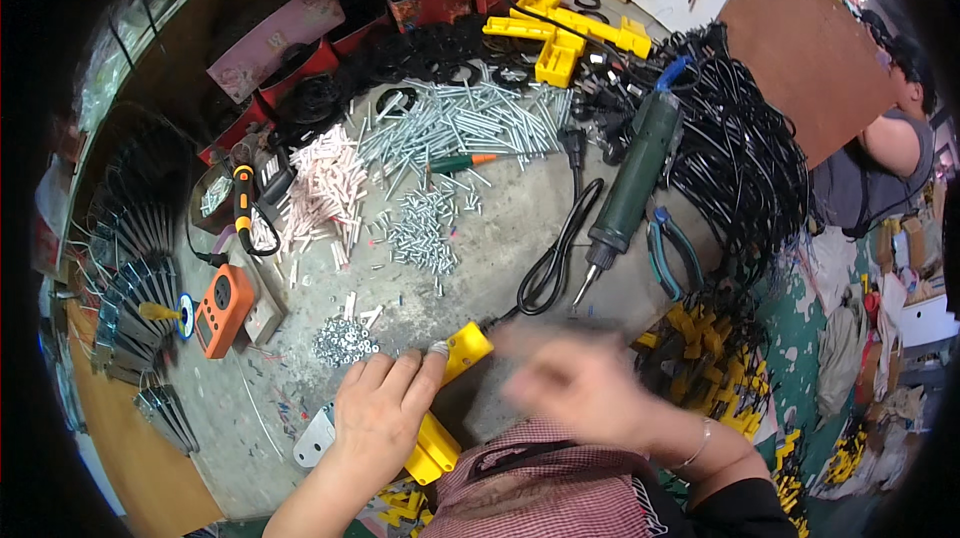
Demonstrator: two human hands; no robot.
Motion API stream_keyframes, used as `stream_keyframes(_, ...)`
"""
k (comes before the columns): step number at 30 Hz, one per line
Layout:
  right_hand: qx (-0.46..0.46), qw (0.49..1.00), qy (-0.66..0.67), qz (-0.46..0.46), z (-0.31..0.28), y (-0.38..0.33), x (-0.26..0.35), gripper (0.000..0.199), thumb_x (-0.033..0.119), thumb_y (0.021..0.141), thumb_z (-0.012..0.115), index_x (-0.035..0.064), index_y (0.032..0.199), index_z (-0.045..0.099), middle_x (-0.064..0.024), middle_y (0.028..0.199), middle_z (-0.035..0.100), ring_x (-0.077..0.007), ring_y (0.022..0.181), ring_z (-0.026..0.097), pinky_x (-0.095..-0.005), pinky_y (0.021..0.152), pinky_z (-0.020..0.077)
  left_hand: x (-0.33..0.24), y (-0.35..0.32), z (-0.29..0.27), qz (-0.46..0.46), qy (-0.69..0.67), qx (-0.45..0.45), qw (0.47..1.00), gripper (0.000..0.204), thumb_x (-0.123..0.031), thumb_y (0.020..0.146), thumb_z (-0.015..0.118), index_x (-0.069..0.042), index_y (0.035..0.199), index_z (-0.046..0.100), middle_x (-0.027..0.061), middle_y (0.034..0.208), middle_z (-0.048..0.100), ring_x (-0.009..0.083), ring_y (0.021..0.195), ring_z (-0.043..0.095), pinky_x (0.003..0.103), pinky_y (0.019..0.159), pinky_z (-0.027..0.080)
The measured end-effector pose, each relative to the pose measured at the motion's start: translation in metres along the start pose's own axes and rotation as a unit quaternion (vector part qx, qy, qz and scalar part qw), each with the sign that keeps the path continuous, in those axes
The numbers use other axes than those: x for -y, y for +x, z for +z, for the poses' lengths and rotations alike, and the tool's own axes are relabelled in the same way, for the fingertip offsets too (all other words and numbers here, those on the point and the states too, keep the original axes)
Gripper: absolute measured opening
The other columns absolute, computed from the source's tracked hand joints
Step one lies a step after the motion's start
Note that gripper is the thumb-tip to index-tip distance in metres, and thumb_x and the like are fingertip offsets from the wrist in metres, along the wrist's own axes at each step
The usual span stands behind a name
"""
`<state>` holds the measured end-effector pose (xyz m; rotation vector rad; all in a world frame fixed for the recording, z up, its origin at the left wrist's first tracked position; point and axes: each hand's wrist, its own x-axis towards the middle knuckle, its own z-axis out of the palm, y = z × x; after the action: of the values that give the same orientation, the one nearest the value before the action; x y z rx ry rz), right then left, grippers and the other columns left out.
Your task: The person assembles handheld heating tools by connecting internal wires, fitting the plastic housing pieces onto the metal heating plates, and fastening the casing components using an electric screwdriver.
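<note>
My left hand (pixel 385 413) is closed over a yellow plastic housing (pixel 466 350) close to my body at the table's front edge. The housing's middle is hidden under the fingers. From its upper end runs a black power cord (pixel 541 283), bundled in a loop, with a plug (pixel 572 145) at the far end. To the right of the housing, my right hand (pixel 572 388) hangs in the air, smeared by motion, so its fingers cannot be made out. A pale metal plate with holes (pixel 314 438) sticks out left of my left hand. Small nuts (pixel 345 341) lie just beyond that hand.
Beyond lie short screws (pixel 425 233), long metal pins (pixel 470 123) and white sleeves (pixel 325 188). A dark green electric screwdriver (pixel 637 173), pliers (pixel 675 253) and piled black cords (pixel 740 128) are right. An orange meter (pixel 220 310) stands left. A person (pixel 885 163) sits far right.
</note>
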<state>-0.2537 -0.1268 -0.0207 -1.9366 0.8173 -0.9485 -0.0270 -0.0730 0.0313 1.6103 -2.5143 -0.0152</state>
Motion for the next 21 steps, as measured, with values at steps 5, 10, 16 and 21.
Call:
stream_keyframes(5, -0.183, 0.907, -0.289, 0.246, -0.090, 0.045, -0.022, 0.067, 0.035, 0.079, 0.072, 0.0113, 0.136, 0.046, -0.0082, 0.092, 0.061, -0.0232, 0.077, 0.061, -0.0348, 0.071, 0.0502, 0.002, 0.001, 0.003, -0.018, 0.006, -0.006, 1.000, 0.040, -0.012, 0.074, 0.056, -0.006, 0.113, 0.058, 0.0053, 0.095, 0.059, 0.0211, 0.077, 0.053, 0.034, 0.069, 0.041)
stream_keyframes(10, -0.207, 0.877, -0.350, 0.255, -0.074, 0.075, -0.030, 0.092, 0.041, 0.075, 0.072, 0.0127, 0.147, 0.023, -0.0187, 0.109, 0.062, -0.0373, 0.095, 0.062, -0.0439, 0.084, 0.0471, 0.003, 0.000, 0.002, -0.013, -0.007, -0.010, 1.000, 0.043, -0.010, 0.068, 0.060, -0.002, 0.110, 0.058, 0.0095, 0.099, 0.061, 0.0238, 0.085, 0.057, 0.035, 0.073, 0.042)
stream_keyframes(16, -0.396, 0.903, 0.098, 0.137, -0.066, 0.057, -0.033, 0.083, 0.013, 0.076, 0.068, -0.0036, 0.144, 0.024, -0.0055, 0.094, 0.056, -0.0125, 0.079, 0.057, -0.0253, 0.072, 0.0474, -0.001, -0.017, 0.011, -0.089, -0.062, -0.106, 0.988, 0.034, -0.006, 0.057, 0.069, 0.000, 0.089, 0.059, 0.0152, 0.100, 0.062, 0.0301, 0.085, 0.061, 0.038, 0.071, 0.049)
stream_keyframes(21, -0.233, 0.904, 0.355, 0.046, -0.059, 0.079, 0.021, 0.066, 0.030, 0.084, 0.063, -0.0035, 0.134, 0.037, -0.0069, 0.089, 0.053, -0.0174, 0.081, 0.056, -0.0315, 0.075, 0.0481, 0.003, -0.023, 0.023, -0.146, -0.094, -0.091, 0.981, 0.030, -0.008, 0.058, 0.074, -0.002, 0.082, 0.059, 0.0140, 0.087, 0.061, 0.0315, 0.065, 0.060, 0.040, 0.057, 0.050)
